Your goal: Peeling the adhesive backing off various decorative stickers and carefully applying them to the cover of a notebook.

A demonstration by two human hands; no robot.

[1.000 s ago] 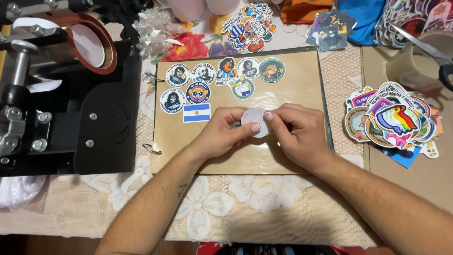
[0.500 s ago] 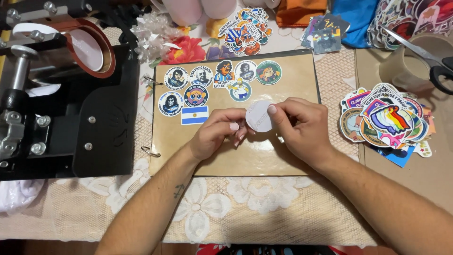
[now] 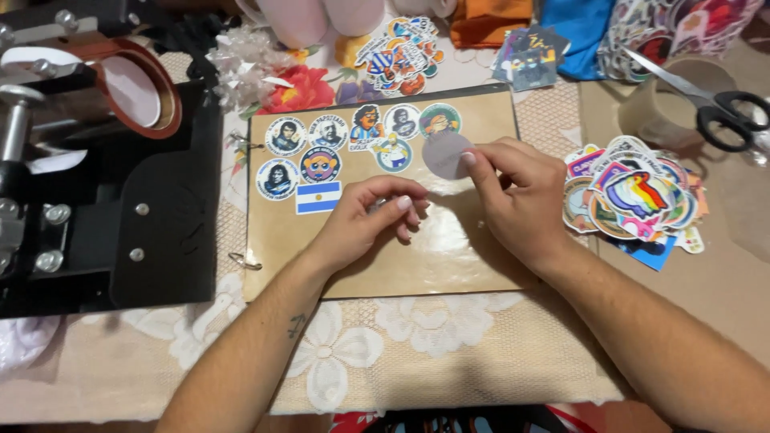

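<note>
We see the right hand [image 3: 521,200] pinching a round grey sticker [image 3: 446,154] by its right edge, fingertips closed on it, the disc lying over the upper part of the brown board [image 3: 449,256] just right of the row of round stickers [image 3: 353,140]; whether it touches the board we cannot tell. The left hand [image 3: 365,220] rests on the board with its fingers curled together, and we cannot tell if anything sits under them. A small flag sticker [image 3: 318,196] lies just left of that hand. To the right a pile of stickers [image 3: 634,200] overlaps itself, hiding most of its pieces. The scissors [image 3: 714,108] and the black press [image 3: 104,184] are cut off at the frame edges.
</note>
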